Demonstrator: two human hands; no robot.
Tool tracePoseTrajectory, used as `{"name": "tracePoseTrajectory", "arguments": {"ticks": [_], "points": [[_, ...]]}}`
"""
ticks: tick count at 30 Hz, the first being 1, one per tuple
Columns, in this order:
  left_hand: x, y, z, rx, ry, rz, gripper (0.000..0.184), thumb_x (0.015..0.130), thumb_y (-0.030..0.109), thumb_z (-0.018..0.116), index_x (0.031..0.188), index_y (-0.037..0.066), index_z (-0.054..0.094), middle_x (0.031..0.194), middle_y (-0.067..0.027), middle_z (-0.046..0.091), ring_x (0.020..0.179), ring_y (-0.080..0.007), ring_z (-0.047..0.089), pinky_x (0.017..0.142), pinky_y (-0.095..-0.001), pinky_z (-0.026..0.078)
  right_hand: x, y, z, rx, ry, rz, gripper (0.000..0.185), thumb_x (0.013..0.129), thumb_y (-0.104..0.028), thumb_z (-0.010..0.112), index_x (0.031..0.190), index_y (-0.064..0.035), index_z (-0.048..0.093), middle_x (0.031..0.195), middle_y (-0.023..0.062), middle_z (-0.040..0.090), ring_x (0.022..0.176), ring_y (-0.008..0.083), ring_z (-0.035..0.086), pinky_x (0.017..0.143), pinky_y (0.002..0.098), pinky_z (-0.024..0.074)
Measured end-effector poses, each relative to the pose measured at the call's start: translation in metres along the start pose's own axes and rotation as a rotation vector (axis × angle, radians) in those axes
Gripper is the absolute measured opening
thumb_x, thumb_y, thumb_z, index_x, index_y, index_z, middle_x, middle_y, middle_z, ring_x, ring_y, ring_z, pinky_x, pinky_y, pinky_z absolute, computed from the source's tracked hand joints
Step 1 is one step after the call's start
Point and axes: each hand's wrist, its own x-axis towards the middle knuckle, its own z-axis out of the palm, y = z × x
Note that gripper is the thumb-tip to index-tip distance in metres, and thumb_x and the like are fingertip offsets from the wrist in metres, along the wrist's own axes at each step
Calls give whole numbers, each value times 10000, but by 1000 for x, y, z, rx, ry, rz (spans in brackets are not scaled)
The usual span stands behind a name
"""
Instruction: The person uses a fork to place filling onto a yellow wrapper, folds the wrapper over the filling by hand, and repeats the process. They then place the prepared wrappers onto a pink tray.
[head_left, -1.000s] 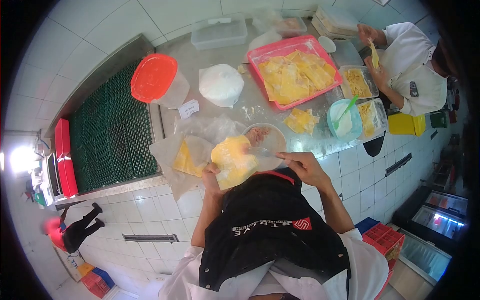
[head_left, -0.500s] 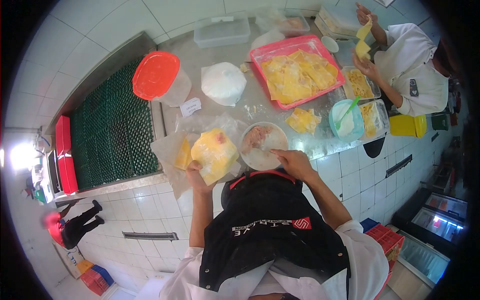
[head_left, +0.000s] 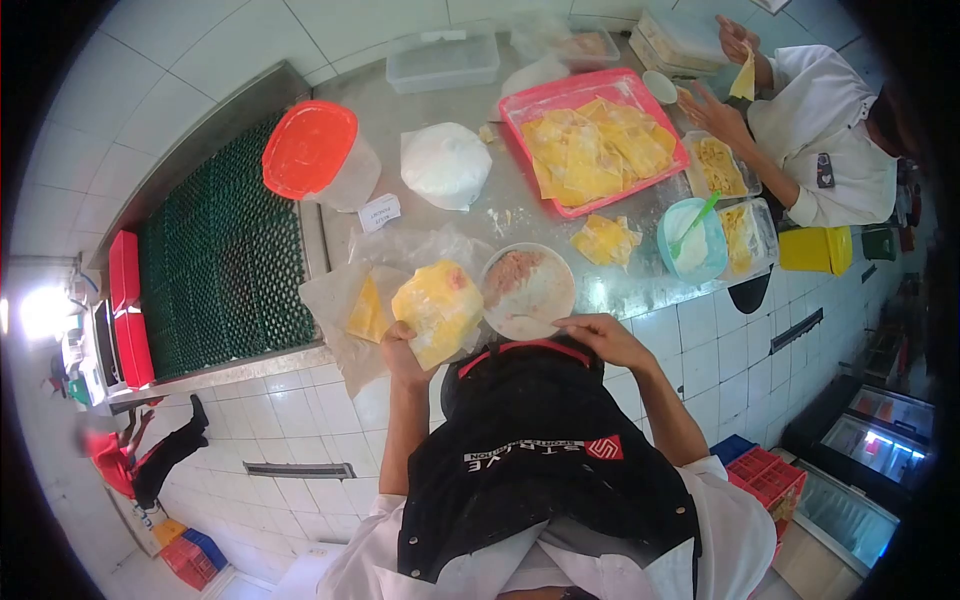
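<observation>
My left hand [head_left: 402,352] is closed on the lower left edge of a floury stack of yellow dough sheets [head_left: 430,318]. A small dab of pink minced filling [head_left: 457,279] sits near the top of that stack. To its right stands a white bowl [head_left: 556,284] with more pink minced filling [head_left: 513,274] along its inner left side. Over the bowl's near rim, my right hand [head_left: 608,342] pinches a pale flat utensil [head_left: 533,327]; its exact kind is unclear. More yellow dough [head_left: 368,312] lies on clear plastic wrap [head_left: 335,292] beside my left hand.
Beyond are a white flour mound [head_left: 446,166], a red-lidded tub [head_left: 312,150] and a pink tray [head_left: 515,110] of dough sheets. Filled dough pieces [head_left: 606,241] lie near a turquoise bowl [head_left: 693,262]. A co-worker's hands [head_left: 720,118] handle dough at right. Green mesh [head_left: 220,250] covers the left side.
The utensil in my right hand now shows more plainly at the bowl's near rim, and the hand has shifted slightly right and down. The stack of dough sheets has tilted slightly.
</observation>
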Motion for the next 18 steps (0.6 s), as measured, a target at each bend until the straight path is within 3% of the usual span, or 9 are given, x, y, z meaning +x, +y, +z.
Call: {"name": "tracePoseTrajectory", "arguments": {"ticks": [2, 5, 8, 12, 18], "points": [[0, -2, -1, 3, 9, -32, 732, 674, 124, 520, 1382, -60, 486, 1343, -246, 585, 1218, -447, 592, 1054, -570, 496, -3, -9, -6, 68, 31, -83, 323, 1061, -197, 555, 1308, -21, 666, 1152, 74, 737, 1055, 129, 640, 933, 287, 502], [3, -8, -11, -46, -27, -121, 744, 667, 128, 527, 1382, -73, 479, 1339, -263, 589, 1200, -461, 605, 1038, -582, 507, -7, -42, -5, 90, 107, -118, 305, 1054, -164, 560, 1300, -28, 679, 1104, 75, 739, 998, 123, 638, 896, 285, 513], [4, -17, -9, -138, -107, -225, 748, 668, 129, 529, 1381, -88, 471, 1334, -280, 590, 1195, -480, 607, 1030, -599, 509, 0, -49, 8, 77, 209, -305, 293, 1037, -119, 570, 1294, -33, 682, 1171, 101, 741, 1019, 144, 665, 898, 286, 521], [2, -28, 13, -334, -232, -308, 745, 678, 122, 529, 1386, -101, 458, 1341, -303, 579, 1202, -503, 596, 1035, -621, 498, 0, -64, 15, -113, 182, -236, 291, 1012, -81, 590, 1282, -33, 686, 1196, 137, 738, 991, 159, 692, 871, 290, 535], [2, -36, 15, -295, -141, -227, 742, 686, 118, 533, 1388, -108, 448, 1336, -317, 579, 1167, -518, 613, 1014, -627, 509, -5, -53, 9, -111, 233, -246, 278, 1001, -70, 600, 1260, -26, 692, 1104, 125, 749, 861, 152, 671, 819, 287, 533]]}}
